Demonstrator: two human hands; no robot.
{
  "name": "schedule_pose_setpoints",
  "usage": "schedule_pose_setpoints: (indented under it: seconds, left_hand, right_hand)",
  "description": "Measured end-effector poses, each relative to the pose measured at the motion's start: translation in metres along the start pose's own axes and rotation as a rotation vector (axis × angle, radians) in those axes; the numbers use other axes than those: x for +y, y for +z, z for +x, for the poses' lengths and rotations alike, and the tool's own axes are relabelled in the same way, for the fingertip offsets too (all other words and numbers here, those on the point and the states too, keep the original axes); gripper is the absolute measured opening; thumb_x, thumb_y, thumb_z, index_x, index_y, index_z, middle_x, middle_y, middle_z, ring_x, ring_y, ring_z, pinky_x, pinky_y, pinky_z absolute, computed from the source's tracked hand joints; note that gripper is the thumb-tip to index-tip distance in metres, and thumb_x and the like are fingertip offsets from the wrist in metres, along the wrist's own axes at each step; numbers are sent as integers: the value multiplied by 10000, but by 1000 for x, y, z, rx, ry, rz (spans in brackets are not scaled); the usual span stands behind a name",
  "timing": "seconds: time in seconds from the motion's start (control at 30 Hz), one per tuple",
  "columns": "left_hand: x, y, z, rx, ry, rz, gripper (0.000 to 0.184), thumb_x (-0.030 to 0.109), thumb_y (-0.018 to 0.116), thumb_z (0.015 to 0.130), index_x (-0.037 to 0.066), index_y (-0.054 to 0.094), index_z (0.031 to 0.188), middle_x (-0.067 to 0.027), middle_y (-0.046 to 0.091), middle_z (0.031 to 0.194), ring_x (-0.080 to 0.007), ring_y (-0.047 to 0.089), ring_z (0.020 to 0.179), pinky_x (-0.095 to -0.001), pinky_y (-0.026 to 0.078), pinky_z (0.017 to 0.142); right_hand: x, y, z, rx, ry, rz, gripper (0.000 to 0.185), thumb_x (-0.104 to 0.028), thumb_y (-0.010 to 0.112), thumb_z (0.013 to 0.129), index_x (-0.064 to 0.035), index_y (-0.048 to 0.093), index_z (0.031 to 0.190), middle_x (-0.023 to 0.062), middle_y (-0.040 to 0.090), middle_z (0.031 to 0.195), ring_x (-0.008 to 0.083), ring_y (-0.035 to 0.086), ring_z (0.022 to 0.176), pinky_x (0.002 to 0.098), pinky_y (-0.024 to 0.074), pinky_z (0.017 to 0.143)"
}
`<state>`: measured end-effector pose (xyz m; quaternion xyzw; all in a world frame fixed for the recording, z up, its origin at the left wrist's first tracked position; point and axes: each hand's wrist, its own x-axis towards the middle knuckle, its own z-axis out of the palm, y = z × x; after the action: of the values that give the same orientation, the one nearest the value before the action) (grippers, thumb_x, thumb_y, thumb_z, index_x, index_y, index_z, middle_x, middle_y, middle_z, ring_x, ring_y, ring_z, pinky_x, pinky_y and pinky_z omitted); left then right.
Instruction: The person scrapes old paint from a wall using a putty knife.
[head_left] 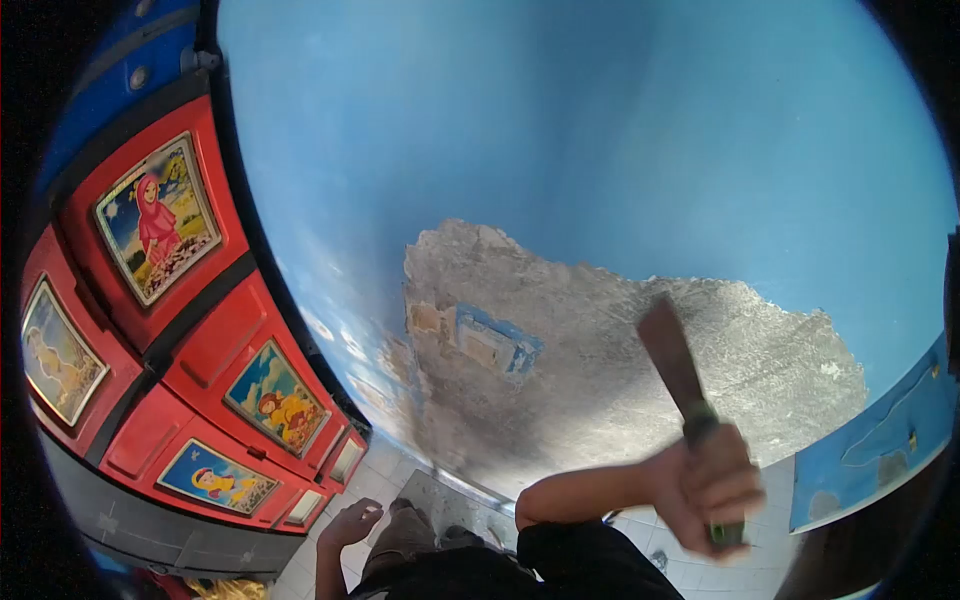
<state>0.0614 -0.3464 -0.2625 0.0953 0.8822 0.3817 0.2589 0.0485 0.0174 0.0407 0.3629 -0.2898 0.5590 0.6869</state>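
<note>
My right hand point(712, 490) is wrapped round the green handle of a scraper point(672, 352). Its broad, rust-brown blade points up, in front of a bare grey patch point(580, 400) on the blue wall point(600, 130). From this view I cannot tell whether the blade touches the wall. Inside the patch, at its left, a small piece of blue paint remains around a pale rectangle. My left hand point(352, 522) hangs low at the left, beside my leg, fingers loosely curled and apart, holding nothing.
A red drawer cabinet point(200, 350) with cartoon pictures stands close on the left. At the lower right is a blue panel point(875, 440) beside a dark opening. Below are pale floor tiles point(375, 465), a grey mat or slab by the wall, and my feet.
</note>
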Motion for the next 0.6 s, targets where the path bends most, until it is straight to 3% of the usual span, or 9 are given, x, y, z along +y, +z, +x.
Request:
schedule_pose_setpoints:
  seconds: [0.07,0.13,0.17,0.23,0.27,0.3,0.37,0.47,0.6]
  left_hand:
    - [-18,9,0,-24,92,204,284,296,523,835,100,548,1039,-156,610,918,-273,593,885,-339,461,746]
    - [-16,8,3,-91,-59,118,303,319,521,831,93,547,1031,-154,614,910,-289,591,882,-347,462,742]
    - [-4,1,3,-72,-59,118,303,319,521,831,93,547,1031,-154,614,910,-289,591,882,-347,462,742]
    - [14,-3,-11,41,6,-142,336,359,514,826,94,548,1029,-171,609,918,-307,586,877,-372,462,740]
    - [16,-5,-9,26,41,-53,346,375,514,821,102,550,1030,-184,607,908,-315,589,865,-382,467,733]
    - [20,-6,-13,-12,-185,-52,345,382,518,816,111,553,1026,-187,608,892,-314,595,855,-382,470,724]
    - [14,-6,-9,-54,-130,58,341,379,516,817,113,553,1026,-186,610,883,-323,594,856,-389,469,723]
    - [4,0,-3,29,-76,2,355,386,510,817,101,553,1024,-183,607,920,-330,592,860,-397,468,728]
    - [16,-1,-6,-125,-52,163,270,285,483,864,88,543,1038,-141,575,1008,-277,559,925,-363,442,775]
  right_hand:
    - [26,-4,-15,-26,77,-31,493,-523,340,807,-136,383,505,-21,334,419,79,299,348,204,247,390]
    - [40,7,-24,-159,206,32,510,-538,347,800,-126,402,504,-20,312,395,99,284,339,232,237,384]
    - [34,21,-21,-104,27,93,518,-538,386,783,-115,424,488,-21,311,368,135,322,322,252,259,378]
    - [2,24,-15,44,17,82,493,-517,325,798,-139,365,483,-23,284,396,99,259,337,241,259,405]
    - [19,24,-19,-30,7,80,497,-522,362,786,-130,392,482,-16,327,393,108,301,334,250,255,384]
    - [30,25,-20,-136,58,36,500,-525,376,784,-130,398,478,-15,343,392,111,319,327,252,246,366]
    - [41,32,-17,-246,103,-16,503,-528,389,782,-131,403,473,-15,359,390,113,336,321,254,237,348]
    - [18,29,-15,77,22,18,516,-534,345,809,-152,385,463,-37,347,376,90,314,303,237,209,339]
    - [50,3,-40,-14,86,82,485,-526,345,803,-147,394,503,-37,376,430,84,360,358,236,306,414]
